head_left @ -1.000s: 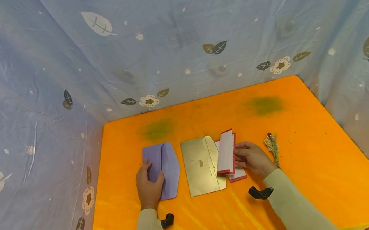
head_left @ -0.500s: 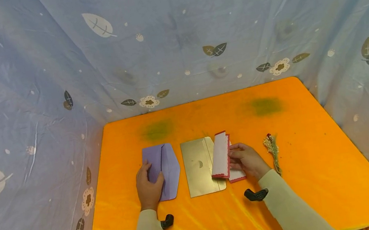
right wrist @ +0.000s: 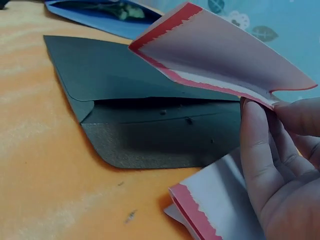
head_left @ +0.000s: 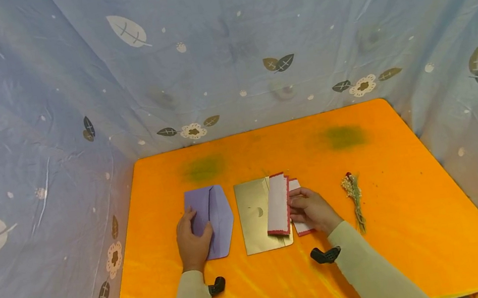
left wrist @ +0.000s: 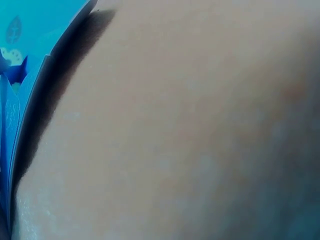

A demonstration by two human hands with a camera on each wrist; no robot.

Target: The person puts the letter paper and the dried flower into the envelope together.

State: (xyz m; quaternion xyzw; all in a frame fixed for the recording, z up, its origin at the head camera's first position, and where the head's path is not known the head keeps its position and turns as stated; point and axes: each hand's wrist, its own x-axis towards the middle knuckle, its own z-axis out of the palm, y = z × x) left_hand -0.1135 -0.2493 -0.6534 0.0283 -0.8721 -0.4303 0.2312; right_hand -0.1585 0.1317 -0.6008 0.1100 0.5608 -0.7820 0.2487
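Note:
My right hand [head_left: 315,208] pinches the edge of a folded white card [head_left: 278,204] with red borders. In the right wrist view this card [right wrist: 225,55] is raised and tilted above the gold envelope [head_left: 253,218], which looks dark there, flap unfolded. A second red-edged card [head_left: 304,229] lies under the right hand, beside the gold envelope's flap. At left, my left hand [head_left: 194,241] rests on a purple envelope [head_left: 219,223], thumb by its mouth. Skin fills most of the left wrist view, with the envelope's edge [left wrist: 30,100] at the left; the fingertips are hidden there.
A small bunch of dried flowers [head_left: 354,199] lies to the right of the right hand. In the right wrist view, another dried sprig [right wrist: 125,11] shows in the purple envelope's mouth. Orange cloth [head_left: 403,207] covers the table, and patterned curtains [head_left: 226,59] enclose it.
My right hand has moved left with the folded card, which now covers more of the gold envelope's flap side. More of the second card shows at the top. The left hand stays in place.

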